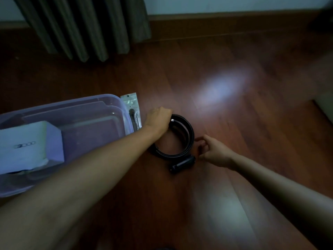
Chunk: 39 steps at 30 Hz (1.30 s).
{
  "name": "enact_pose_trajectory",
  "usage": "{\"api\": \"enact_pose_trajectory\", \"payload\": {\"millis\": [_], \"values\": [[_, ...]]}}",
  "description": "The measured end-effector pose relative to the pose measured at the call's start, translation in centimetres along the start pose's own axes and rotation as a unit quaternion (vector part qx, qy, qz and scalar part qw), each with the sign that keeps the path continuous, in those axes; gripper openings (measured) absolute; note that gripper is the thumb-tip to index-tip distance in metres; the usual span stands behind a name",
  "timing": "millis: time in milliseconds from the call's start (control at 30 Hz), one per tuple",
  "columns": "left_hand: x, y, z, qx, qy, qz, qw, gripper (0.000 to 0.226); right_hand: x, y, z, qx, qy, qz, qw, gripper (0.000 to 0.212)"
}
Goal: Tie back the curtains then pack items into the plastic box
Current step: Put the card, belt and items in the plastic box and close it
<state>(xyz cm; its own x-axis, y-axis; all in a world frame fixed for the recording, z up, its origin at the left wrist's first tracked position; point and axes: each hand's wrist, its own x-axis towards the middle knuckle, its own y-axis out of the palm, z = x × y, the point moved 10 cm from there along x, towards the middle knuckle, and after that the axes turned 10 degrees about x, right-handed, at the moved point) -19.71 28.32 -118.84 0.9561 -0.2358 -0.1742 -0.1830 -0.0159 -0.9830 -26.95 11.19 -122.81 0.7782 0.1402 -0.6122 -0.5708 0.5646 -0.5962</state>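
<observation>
Dim room, wooden floor [225, 123]. Left hand [158, 119] closed over the far edge of a coiled black belt [187, 130] lying on the floor. Right hand [214, 150] half open, fingers spread, just beside the coil's near side, holding nothing. Clear plastic box [108, 105] to the left, white box [27, 147] inside. Small packet [132, 110] between box and belt. Curtain [81, 27] hanging behind.

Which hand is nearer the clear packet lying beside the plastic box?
Left. The left hand grips the black coil just right of the packet; the right hand is beyond the coil's far side.
</observation>
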Motion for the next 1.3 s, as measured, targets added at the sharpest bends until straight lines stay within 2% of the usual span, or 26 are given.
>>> {"api": "enact_pose_trajectory", "payload": {"millis": [100,233,367,433,533,633,700,800,1000,1133,1300], "values": [[-0.2,-2.3,1.0,-0.022,-0.003,-0.032,0.999,0.015,-0.2,0.5,1.4,-0.076,-0.053,0.011,0.996,0.069],[-1.0,-7.1,4.2,-0.051,-0.038,-0.085,0.994,0.018,-0.6,2.8,3.6,-0.174,-0.122,0.051,0.976,0.083],[-4.0,-9.1,10.5,-0.09,-0.105,-0.11,0.984,0.02,-1.2,5.9,6.2,-0.32,-0.22,0.09,0.917,0.055],[-6.1,-9.0,14.2,-0.094,-0.143,-0.107,0.979,0.019,-0.9,6.1,7.3,-0.332,-0.225,0.089,0.912,0.048],[-9.3,-8.1,19.4,-0.097,-0.192,-0.082,0.973,0.02,0.8,4.2,9.3,-0.266,-0.194,0.046,0.943,0.043],[-11.9,-7.1,23.4,-0.084,-0.234,-0.063,0.967,0.015,2.2,1.3,12.4,-0.088,-0.18,-0.044,0.979,0.032],[-12.9,-6.3,24.6,-0.069,-0.24,-0.039,0.968,0.016,2.1,0.4,15.1,0.013,-0.19,-0.085,0.978,0.031],[-13.4,-4.9,25.0,-0.044,-0.241,-0.014,0.969,0.018,1.4,0.6,18.9,0.129,-0.208,-0.089,0.965,0.032],[-13.3,-2.3,23.6,0.002,-0.22,0.017,0.975,0.007,1.4,2.4,22.0,0.144,-0.225,-0.072,0.961,0.024],[-13.0,-1.1,24.2,0.035,-0.232,0.035,0.971,0.019,1.7,3.1,21.4,0.198,-0.2,-0.054,0.958,0.018],[-12.5,1.0,24.5,0.041,-0.254,0.091,0.962,0.032,2.4,3.3,20.5,0.197,-0.184,-0.052,0.962,0.017]]}}
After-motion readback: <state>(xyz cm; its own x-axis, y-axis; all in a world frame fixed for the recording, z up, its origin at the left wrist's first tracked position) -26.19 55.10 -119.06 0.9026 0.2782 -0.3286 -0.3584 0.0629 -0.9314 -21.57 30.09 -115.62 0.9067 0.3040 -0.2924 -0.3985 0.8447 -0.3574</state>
